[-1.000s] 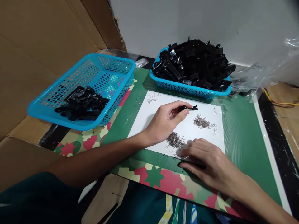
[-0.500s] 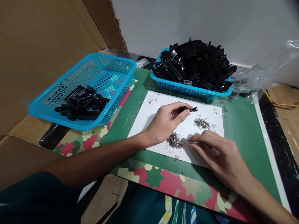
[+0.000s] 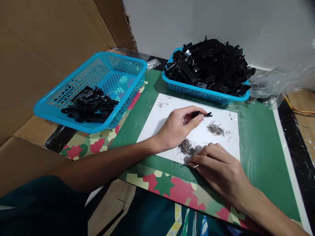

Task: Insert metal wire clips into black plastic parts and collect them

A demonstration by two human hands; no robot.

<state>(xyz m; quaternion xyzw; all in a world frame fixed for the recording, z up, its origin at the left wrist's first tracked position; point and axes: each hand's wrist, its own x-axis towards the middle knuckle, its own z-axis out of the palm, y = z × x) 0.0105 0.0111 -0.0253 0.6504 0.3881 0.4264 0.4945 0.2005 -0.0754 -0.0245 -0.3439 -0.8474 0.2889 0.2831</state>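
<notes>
My left hand [image 3: 176, 127] pinches a small black plastic part [image 3: 196, 114] between thumb and fingers above the white paper. The part's narrow, notched end [image 3: 209, 114] points right, beyond my thumb. My right hand [image 3: 219, 168] is closed, with its fingertips at the lower edge of a heap of tiny bent metal wire springs [image 3: 187, 147]. A thin, silvery metal piece [image 3: 196, 166] shows at those fingertips; its kind is hard to tell, and most of it is hidden. Another heap of wire springs [image 3: 215, 128] lies to the right on the paper [image 3: 150, 131].
A blue basket [image 3: 71, 126] at the left holds some black parts [image 3: 91, 105]. Behind the paper, a second blue basket [image 3: 197, 91] is piled high with black plastic parts [image 3: 214, 64]. A few loose springs [image 3: 163, 104] lie at the paper's upper left. Clear plastic bags [image 3: 273, 80] sit at the right.
My right hand has moved left and nearer to me, reaching the near edge of the closer spring heap. My left hand still holds the black part; the view has shifted slightly.
</notes>
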